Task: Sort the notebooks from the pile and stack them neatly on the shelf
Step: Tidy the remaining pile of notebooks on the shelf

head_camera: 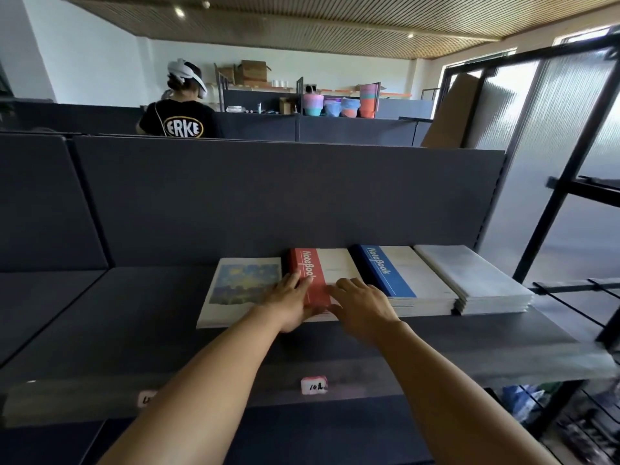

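Four notebook stacks lie side by side on the dark shelf [134,313]. From left: a stack with a blue and yellow painted cover [235,283], a red-and-white "Notebook" stack [330,266], a blue-and-white "Notebook" stack [402,273], and a pale grey stack [476,276]. My left hand [290,305] lies with straight fingers along the red stack's left side and near corner. My right hand [362,307] rests flat on the red stack's near end, fingers spread.
A dark back panel [268,196] rises behind the shelf. Price tags [313,385] sit on the shelf's front lip. A black metal rack [570,229] stands at the right. Beyond the panel a person in a black shirt [181,119] faces away.
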{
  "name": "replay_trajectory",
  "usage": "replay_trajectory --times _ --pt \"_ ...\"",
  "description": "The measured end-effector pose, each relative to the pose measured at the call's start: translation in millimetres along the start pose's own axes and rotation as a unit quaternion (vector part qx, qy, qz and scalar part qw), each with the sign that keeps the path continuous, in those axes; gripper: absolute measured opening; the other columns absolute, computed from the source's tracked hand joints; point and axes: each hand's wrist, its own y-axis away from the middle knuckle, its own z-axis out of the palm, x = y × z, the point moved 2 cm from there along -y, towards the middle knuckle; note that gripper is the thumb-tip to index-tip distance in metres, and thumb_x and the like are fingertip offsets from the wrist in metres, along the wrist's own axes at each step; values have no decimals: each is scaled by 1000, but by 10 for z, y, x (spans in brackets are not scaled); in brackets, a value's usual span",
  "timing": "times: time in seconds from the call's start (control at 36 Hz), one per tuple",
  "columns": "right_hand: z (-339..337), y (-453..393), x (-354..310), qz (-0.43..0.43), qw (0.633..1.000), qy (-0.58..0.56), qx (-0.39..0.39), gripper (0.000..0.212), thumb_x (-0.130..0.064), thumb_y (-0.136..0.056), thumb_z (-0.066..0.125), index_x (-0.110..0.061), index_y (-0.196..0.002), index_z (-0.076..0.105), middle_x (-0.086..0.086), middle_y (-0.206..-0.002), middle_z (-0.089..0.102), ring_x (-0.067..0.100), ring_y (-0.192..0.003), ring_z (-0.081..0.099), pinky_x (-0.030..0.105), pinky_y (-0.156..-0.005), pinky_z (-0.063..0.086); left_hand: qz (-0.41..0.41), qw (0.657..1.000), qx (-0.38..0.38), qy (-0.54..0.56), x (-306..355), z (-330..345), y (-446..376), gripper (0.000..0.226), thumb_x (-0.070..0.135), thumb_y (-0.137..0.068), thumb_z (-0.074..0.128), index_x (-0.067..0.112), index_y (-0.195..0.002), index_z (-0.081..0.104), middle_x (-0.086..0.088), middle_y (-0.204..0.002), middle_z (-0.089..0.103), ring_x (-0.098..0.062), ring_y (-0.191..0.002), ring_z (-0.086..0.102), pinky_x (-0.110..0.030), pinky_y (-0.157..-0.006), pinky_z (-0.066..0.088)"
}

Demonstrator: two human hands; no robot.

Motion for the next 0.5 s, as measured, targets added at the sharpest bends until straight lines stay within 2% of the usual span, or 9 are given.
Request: replay_trajectory --times 0.14,0.22,0.36,0.5 --pt "-18 39 -56 7 1000 -2 18 50 -52 -98 35 -26 -140 39 -3 -140 45 18 -128 42 32 -103 37 16 997 76 -18 45 19 100 70 52 -97 43 23 -153 14 -1 -161 11 -27 -145 17 -45 -117 21" --pt "-28 47 -130 -5 999 6 39 50 -51 -98 34 -24 -140 39 -1 -140 45 19 -128 42 33 -105 33 22 995 101 -18 8 5 200 65 52 -96 43 23 -151 22 -3 -159 17 -27 -143 23 -42 -114 24" --pt "-75 -1 -366 -38 997 -13 64 45 -48 -98 35 -20 -133 46 1 -134 51 20 -124 45 33 -104 31 -20 989 146 -17 -201 -40 438 59 54 -97 38 23 -147 33 -1 -153 31 -23 -138 32 -39 -111 30" --pt "-75 -73 -718 -93 993 -45 53 41 -44 -99 36 -22 -131 47 -2 -138 48 19 -127 42 33 -109 25 -71 983 168 -22 -533 -60 810 49 47 -98 42 22 -140 43 1 -148 39 -21 -133 38 -36 -104 35"
